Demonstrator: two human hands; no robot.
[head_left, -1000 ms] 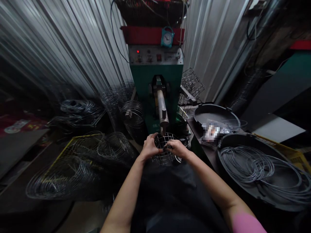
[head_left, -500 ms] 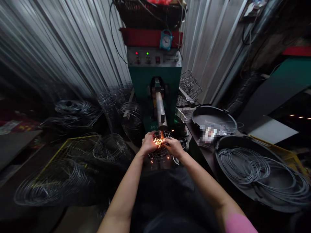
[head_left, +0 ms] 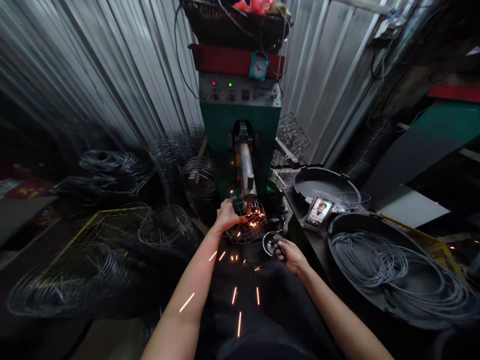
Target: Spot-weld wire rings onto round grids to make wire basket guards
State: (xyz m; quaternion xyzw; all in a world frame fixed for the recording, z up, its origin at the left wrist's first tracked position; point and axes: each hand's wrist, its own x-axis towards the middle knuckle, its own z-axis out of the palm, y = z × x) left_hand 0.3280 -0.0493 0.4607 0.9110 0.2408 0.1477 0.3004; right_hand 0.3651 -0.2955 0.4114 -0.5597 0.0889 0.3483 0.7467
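Note:
A round wire basket point(head_left: 245, 231) sits under the electrode of a green spot welder point(head_left: 215, 135), with orange sparks flying from the weld spot. My left hand point(head_left: 227, 217) grips the basket's left side, thumb stretched across toward the electrode. To the lower right, my right hand point(head_left: 290, 254) is at the right edge of a small, pale-rimmed round dish point(head_left: 267, 245). Its darkened fingers are curled together; what they pinch, if anything, is too small to make out. The welder's metal arm point(head_left: 246, 167) reaches down above the basket.
Stacks of wire rings point(head_left: 108, 280) and a yellow-edged crate point(head_left: 88, 225) stand on the left. On the right are a black pan point(head_left: 326, 176), a phone point(head_left: 320, 211) and a large black tray point(head_left: 360, 300) holding wire hoops point(head_left: 375, 260). Sparks fall over my lap.
My right hand has left the basket and moved down and right to the dish. My left hand stays on the basket, which now shows more. Sparks have spread toward me.

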